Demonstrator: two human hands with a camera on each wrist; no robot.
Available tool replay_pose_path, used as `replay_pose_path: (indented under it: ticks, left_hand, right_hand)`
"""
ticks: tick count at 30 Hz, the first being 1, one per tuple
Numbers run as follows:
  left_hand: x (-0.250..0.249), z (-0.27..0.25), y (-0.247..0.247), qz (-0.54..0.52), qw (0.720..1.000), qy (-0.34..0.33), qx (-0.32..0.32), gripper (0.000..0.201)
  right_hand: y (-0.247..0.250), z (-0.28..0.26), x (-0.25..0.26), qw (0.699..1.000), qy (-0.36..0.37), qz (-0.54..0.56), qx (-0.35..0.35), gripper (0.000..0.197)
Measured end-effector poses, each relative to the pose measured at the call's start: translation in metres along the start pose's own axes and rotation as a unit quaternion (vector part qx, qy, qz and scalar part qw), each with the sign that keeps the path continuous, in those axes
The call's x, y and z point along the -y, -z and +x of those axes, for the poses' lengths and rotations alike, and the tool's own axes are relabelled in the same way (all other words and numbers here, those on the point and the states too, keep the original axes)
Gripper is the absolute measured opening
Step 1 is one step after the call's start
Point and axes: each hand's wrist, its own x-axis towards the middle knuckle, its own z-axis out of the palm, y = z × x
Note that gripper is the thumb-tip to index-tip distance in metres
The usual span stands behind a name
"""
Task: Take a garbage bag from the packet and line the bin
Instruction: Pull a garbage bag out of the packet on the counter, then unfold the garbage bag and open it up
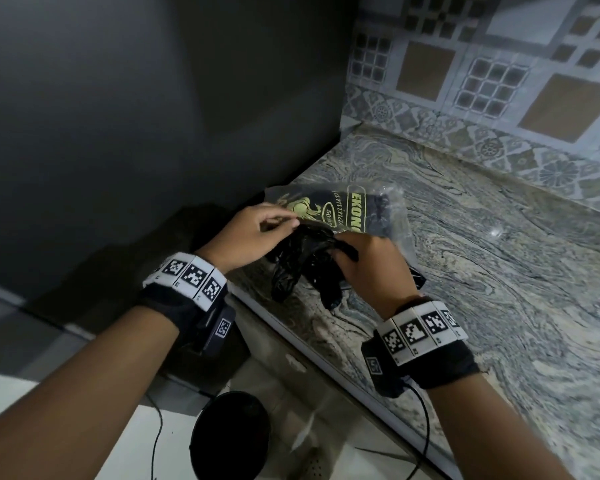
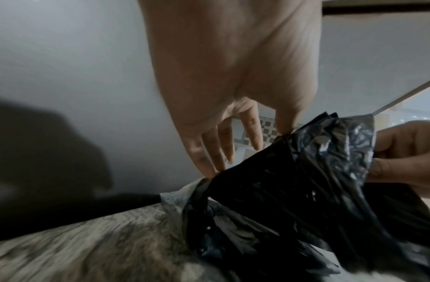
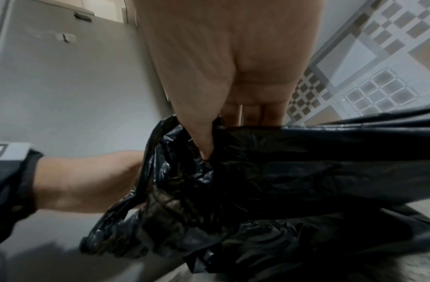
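Note:
A crumpled black garbage bag (image 1: 303, 265) hangs between my two hands just above the counter's left edge. My left hand (image 1: 286, 225) pinches its upper edge with thumb and fingertips (image 2: 285, 126). My right hand (image 1: 342, 249) grips the other side, thumb (image 3: 205, 145) pressed into the folds and fingers hidden behind the plastic. Right behind the hands, the clear packet (image 1: 354, 206) with yellow print lies on the counter with more black bags inside. A black round object (image 1: 231, 434), possibly the bin, stands on the floor below.
The marbled stone counter (image 1: 499, 271) stretches to the right, backed by a patterned tiled wall (image 1: 492, 81). A tall dark grey panel (image 1: 153, 116) closes off the left side. Thin black cables (image 1: 426, 427) hang from my wrists.

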Motion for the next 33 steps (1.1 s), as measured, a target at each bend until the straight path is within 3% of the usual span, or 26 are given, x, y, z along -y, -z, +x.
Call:
replay_pose_path:
  ticks: [5, 13, 16, 20, 22, 26, 30, 33]
  left_hand:
    - [0.006, -0.056, 0.004, -0.054, 0.996, 0.057, -0.031, 0.044]
    - [0.002, -0.153, 0.007, -0.149, 0.984, 0.088, -0.039, 0.057]
    - [0.004, -0.195, 0.011, -0.158, 0.977, 0.125, -0.067, 0.067]
    - [0.002, -0.249, 0.014, -0.163, 0.965, 0.193, -0.067, 0.065]
    - [0.008, -0.268, 0.014, -0.217, 0.944, 0.243, -0.055, 0.072]
    - [0.021, -0.307, 0.017, -0.403, 0.869, 0.284, -0.027, 0.090]
    - [0.024, -0.339, 0.019, -0.472, 0.837, 0.262, -0.093, 0.059]
    - [0.024, -0.352, 0.022, -0.478, 0.820, 0.259, -0.178, 0.036]
  right_hand:
    - [0.006, -0.015, 0.023, 1.000, 0.009, 0.007, -0.015, 0.020]
    - [0.012, -0.060, 0.087, 0.999, 0.027, 0.027, -0.013, 0.013]
    - [0.006, -0.078, 0.114, 0.997, 0.038, 0.062, -0.003, 0.016]
    - [-0.019, -0.101, 0.146, 0.995, 0.043, 0.086, 0.016, 0.011]
    - [-0.034, -0.112, 0.160, 0.994, 0.040, 0.098, 0.032, 0.011]
    - [-0.060, -0.139, 0.187, 0.990, 0.025, 0.121, 0.060, 0.014]
    - [-0.079, -0.163, 0.207, 0.985, 0.018, 0.150, 0.085, 0.014]
    - [-0.092, -0.177, 0.213, 0.982, 0.011, 0.157, 0.107, 0.006]
